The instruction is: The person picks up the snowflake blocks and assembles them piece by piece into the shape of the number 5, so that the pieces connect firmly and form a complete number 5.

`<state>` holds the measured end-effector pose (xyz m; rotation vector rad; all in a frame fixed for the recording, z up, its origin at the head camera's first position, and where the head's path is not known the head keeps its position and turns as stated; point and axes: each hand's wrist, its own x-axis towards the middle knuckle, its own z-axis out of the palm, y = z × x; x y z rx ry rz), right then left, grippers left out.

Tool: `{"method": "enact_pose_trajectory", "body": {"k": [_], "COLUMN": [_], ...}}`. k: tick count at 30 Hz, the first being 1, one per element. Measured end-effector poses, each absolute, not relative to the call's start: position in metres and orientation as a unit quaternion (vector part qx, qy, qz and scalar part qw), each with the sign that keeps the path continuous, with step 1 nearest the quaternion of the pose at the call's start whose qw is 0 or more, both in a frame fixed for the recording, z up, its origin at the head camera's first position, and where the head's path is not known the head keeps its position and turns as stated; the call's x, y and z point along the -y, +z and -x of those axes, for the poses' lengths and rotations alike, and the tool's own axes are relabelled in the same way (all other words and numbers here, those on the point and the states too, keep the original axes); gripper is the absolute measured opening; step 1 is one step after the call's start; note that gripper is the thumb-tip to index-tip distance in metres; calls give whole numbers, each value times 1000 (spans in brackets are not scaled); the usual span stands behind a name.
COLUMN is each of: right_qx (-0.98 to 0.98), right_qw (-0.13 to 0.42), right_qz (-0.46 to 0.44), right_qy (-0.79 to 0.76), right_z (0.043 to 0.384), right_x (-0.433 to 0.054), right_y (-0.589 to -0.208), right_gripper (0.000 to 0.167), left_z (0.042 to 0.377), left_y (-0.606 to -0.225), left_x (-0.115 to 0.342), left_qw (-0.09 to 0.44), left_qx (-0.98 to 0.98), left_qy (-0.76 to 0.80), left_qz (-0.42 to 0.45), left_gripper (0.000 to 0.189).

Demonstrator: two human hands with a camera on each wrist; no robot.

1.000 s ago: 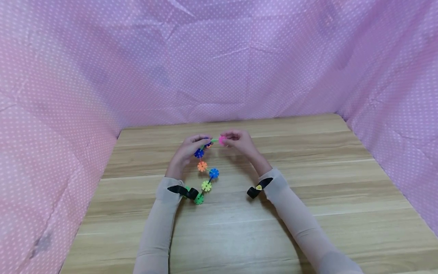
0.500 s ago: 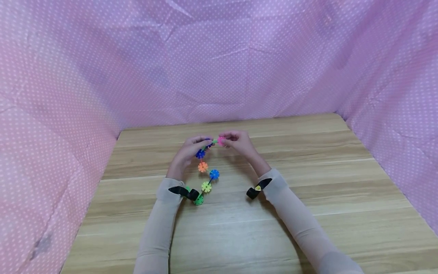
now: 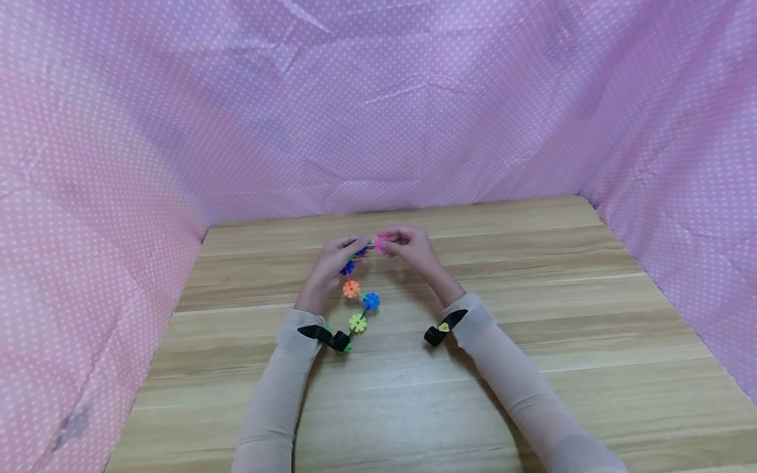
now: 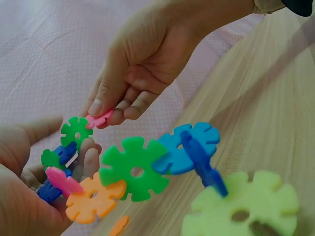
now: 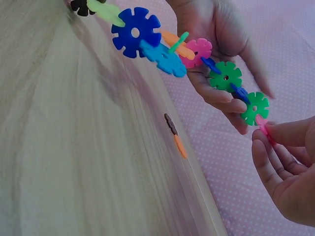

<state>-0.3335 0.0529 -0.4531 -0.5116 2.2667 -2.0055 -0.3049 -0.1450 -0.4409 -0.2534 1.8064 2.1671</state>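
Observation:
A chain of slotted plastic snowflake discs runs between the hands and down toward the left wrist. My right hand [image 3: 414, 249] pinches the pink disc [image 5: 264, 129] at its far end between thumb and fingers. That pink disc is slotted into a green disc [image 4: 77, 133]. My left hand [image 3: 328, 263] supports the nearby stretch of chain on loosely bent fingers, its thumb [image 5: 258, 73] straight and apart from the discs. Farther along come an orange disc [image 3: 351, 289], a blue disc [image 3: 371, 301] and a yellow-green disc [image 3: 357, 322]. The left wrist strap partly covers the last green one.
Below the hands, a brown piece [image 5: 170, 124] and an orange piece [image 5: 180, 146] lie end to end on the wooden table [image 3: 532, 315] near its edge. Pink dotted cloth [image 3: 378, 131] hangs behind the table and along both sides.
My left hand and forearm have shifted slightly right and nearer, so the strap now hides more of the green disc. The right hand keeps its pinch on the pink disc, drifting slightly left.

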Motion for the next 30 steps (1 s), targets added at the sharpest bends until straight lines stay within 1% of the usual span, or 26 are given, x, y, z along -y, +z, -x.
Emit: {"method": "enact_pose_trajectory", "body": {"k": [5, 10, 17, 20, 24, 27, 30], "right_qx": [-729, -730, -729, -724, -715, -704, -697], "right_qw": [31, 21, 18, 23, 49, 59, 55], "right_qz": [142, 139, 141, 135, 124, 122, 128], "right_qy": [-668, -668, -670, -675, -687, -697, -703], "right_z": [332, 330, 327, 326, 325, 323, 322], "right_x": [-52, -52, -49, -49, -45, -41, -38], "right_y": [-453, -453, -452, -452, -454, -455, -456], "right_gripper": [25, 20, 17, 17, 20, 22, 22], "left_z": [304, 303, 304, 304, 303, 303, 303], "left_y": [-442, -440, -440, -439, -438, -438, -438], "left_x": [144, 145, 145, 145, 148, 151, 154], "left_qw": [157, 152, 160, 162, 169, 177, 186], "left_qx": [-642, -671, -693, -689, -687, -705, -727], "left_qy": [745, 718, 696, 699, 701, 681, 655], "left_qz": [89, 102, 103, 101, 91, 88, 87], "left_gripper": [45, 41, 42, 42, 42, 46, 53]}}
